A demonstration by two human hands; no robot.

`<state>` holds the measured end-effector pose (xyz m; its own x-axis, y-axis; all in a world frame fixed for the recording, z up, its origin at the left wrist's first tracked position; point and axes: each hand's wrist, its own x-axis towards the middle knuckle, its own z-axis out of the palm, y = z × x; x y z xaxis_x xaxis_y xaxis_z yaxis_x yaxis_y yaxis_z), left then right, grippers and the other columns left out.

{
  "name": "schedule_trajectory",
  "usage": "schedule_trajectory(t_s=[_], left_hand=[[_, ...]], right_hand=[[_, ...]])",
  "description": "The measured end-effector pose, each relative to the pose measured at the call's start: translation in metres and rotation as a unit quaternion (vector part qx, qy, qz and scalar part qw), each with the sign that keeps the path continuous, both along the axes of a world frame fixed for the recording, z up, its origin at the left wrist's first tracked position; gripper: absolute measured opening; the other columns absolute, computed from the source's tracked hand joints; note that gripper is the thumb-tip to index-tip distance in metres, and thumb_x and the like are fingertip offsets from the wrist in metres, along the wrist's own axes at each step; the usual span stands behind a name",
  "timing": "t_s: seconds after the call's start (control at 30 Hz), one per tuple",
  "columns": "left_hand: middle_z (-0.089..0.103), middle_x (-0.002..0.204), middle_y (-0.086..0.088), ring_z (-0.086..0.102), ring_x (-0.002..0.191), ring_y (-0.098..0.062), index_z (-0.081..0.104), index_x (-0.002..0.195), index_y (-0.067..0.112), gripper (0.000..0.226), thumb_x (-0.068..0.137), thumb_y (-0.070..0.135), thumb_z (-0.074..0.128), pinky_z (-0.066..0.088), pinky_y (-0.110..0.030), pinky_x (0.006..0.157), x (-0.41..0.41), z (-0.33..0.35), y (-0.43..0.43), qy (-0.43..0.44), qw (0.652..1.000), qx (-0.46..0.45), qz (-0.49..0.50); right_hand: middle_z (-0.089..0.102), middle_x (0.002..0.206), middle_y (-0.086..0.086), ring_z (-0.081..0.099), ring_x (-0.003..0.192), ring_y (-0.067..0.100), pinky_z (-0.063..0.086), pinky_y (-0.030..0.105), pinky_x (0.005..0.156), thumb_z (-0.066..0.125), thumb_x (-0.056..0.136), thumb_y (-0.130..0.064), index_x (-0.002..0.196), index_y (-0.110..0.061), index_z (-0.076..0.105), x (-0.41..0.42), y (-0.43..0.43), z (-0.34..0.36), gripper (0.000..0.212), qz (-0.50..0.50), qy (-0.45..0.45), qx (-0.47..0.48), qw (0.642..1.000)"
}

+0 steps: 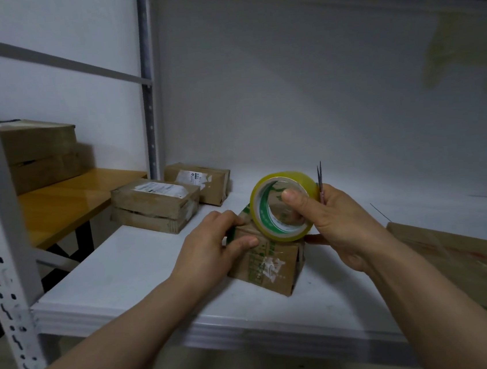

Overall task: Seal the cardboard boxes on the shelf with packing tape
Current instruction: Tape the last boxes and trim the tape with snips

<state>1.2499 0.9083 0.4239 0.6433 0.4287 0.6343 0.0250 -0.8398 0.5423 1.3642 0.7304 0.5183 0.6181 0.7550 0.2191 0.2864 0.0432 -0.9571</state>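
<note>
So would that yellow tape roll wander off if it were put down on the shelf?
On edge, probably: the tape roll is a round ring and the shelf looks smooth. Laid flat it should stay. It seems light: the right hand holds it by a thumb through the core.

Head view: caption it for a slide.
Left hand grips a small cardboard box while right hand holds the tape roll and scissors.

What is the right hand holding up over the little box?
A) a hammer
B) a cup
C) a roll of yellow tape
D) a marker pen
C: the right hand has its thumb hooked through the middle of the yellow tape roll, just above the small box.
</note>
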Motion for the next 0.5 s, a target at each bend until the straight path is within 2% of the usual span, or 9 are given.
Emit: schedule_trajectory(t_s=[0.1, 0.17, 0.27, 0.3, 0.4, 0.5], left_hand=[[0.055, 0.092, 0.014, 0.054, 0.081, -0.007, 0.063, 0.097, 0.027, 0.053, 0.079, 0.075, 0.048, 0.049, -0.031, 0.068, 0.001, 0.003, 0.006, 0.009, 0.999, 0.052, 0.006], [0.056, 0.098, 0.012, 0.055, 0.083, -0.010, 0.063, 0.094, 0.025, 0.053, 0.082, 0.073, 0.046, 0.047, -0.029, 0.066, 0.000, 0.006, 0.009, 0.016, 0.994, 0.108, 0.012], [0.057, 0.122, 0.003, 0.053, 0.108, -0.017, 0.065, 0.090, 0.020, 0.049, 0.086, 0.066, 0.050, 0.049, -0.034, 0.082, 0.001, 0.011, 0.014, 0.018, 0.985, 0.173, 0.004], [0.057, 0.123, 0.003, 0.051, 0.109, -0.016, 0.066, 0.092, 0.019, 0.049, 0.086, 0.065, 0.052, 0.049, -0.035, 0.084, 0.002, 0.013, 0.015, 0.019, 0.985, 0.174, -0.007], [0.059, 0.107, 0.011, 0.054, 0.099, -0.010, 0.064, 0.107, 0.022, 0.047, 0.084, 0.063, 0.059, 0.052, -0.036, 0.083, 0.003, 0.018, 0.015, 0.022, 0.989, 0.141, -0.037], [0.064, 0.114, 0.012, 0.056, 0.109, -0.011, 0.052, 0.131, 0.029, 0.058, 0.084, 0.055, 0.071, 0.051, -0.038, 0.091, 0.004, 0.017, 0.011, 0.022, 0.994, 0.101, -0.028]], right_hand=[[0.076, 0.079, -0.015, 0.072, 0.073, -0.002, 0.056, 0.022, 0.064, 0.073, 0.073, -0.046, 0.099, -0.022, 0.065, 0.000, 0.000, 0.002, 0.037, 0.002, -0.010, -0.004, 1.000], [0.077, 0.083, -0.011, 0.073, 0.075, 0.001, 0.056, 0.020, 0.060, 0.073, 0.070, -0.043, 0.100, -0.022, 0.065, 0.000, -0.002, 0.004, 0.038, 0.025, -0.009, -0.010, 1.000], [0.078, 0.097, -0.003, 0.075, 0.084, 0.008, 0.056, 0.017, 0.056, 0.079, 0.075, -0.030, 0.114, -0.019, 0.064, 0.003, -0.005, 0.004, 0.043, 0.052, 0.002, -0.023, 0.998], [0.077, 0.101, -0.002, 0.074, 0.087, 0.009, 0.056, 0.017, 0.057, 0.080, 0.078, -0.026, 0.119, -0.018, 0.062, 0.004, -0.005, 0.003, 0.046, 0.047, 0.006, -0.025, 0.999], [0.077, 0.100, -0.003, 0.074, 0.086, 0.007, 0.054, 0.015, 0.056, 0.075, 0.087, -0.020, 0.119, -0.018, 0.061, 0.008, -0.006, 0.000, 0.035, 0.042, 0.010, -0.020, 0.999], [0.077, 0.100, -0.003, 0.074, 0.087, 0.007, 0.055, 0.015, 0.057, 0.074, 0.088, -0.020, 0.119, -0.019, 0.062, 0.010, -0.006, -0.001, 0.033, 0.041, 0.005, -0.020, 0.999]])
